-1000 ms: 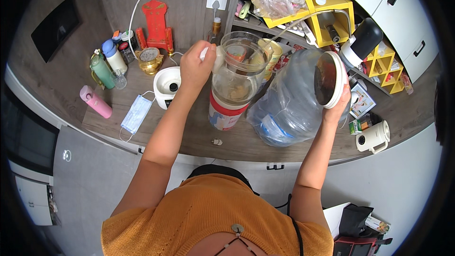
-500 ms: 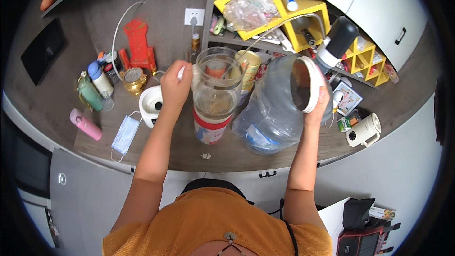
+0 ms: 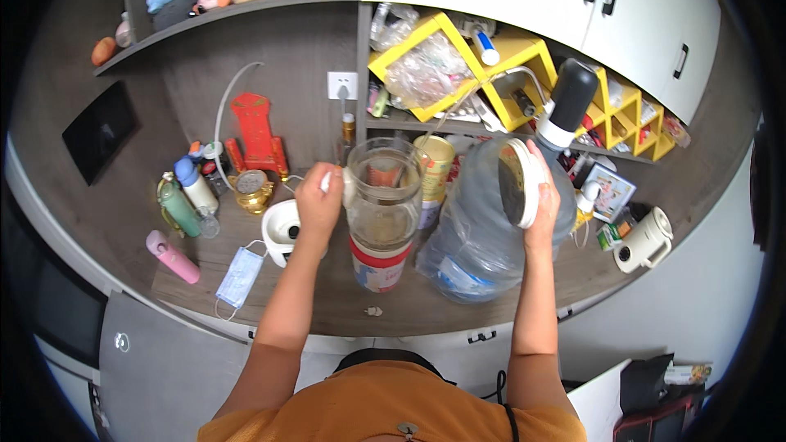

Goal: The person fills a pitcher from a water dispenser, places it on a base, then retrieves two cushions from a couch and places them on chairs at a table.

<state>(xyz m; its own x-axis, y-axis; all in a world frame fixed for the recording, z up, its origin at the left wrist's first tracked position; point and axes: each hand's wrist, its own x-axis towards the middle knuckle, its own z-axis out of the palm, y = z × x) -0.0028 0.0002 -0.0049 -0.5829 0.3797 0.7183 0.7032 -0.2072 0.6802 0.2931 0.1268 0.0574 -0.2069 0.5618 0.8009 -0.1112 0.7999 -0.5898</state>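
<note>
My left hand (image 3: 318, 205) is closed round the white handle of a clear glass jug (image 3: 383, 213). Its mouth faces up, and behind its lower part is a patterned canister (image 3: 381, 268) with a red rim. I cannot tell whether the jug rests on it. My right hand (image 3: 542, 205) grips a round lid (image 3: 524, 184) with a white rim, tilted on edge. The lid is in front of a large bluish water bottle (image 3: 475, 233) wrapped in loose plastic. A black-and-white pump (image 3: 567, 98) tops the bottle, its thin curved spout (image 3: 509, 70) extending left toward the jug.
Left on the desk are a white kettle base (image 3: 281, 231), a face mask (image 3: 241, 277), a pink bottle (image 3: 173, 257) and a gold pot (image 3: 252, 190). A yellow tin (image 3: 435, 165) stands behind the jug. Farther right are a photo frame (image 3: 610, 193) and a cream kettle (image 3: 644, 240).
The view has tipped upward, so the desk sits lower and more upper shelf shows. The lid in my right hand has turned more edge-on. My left hand still holds the jug.
</note>
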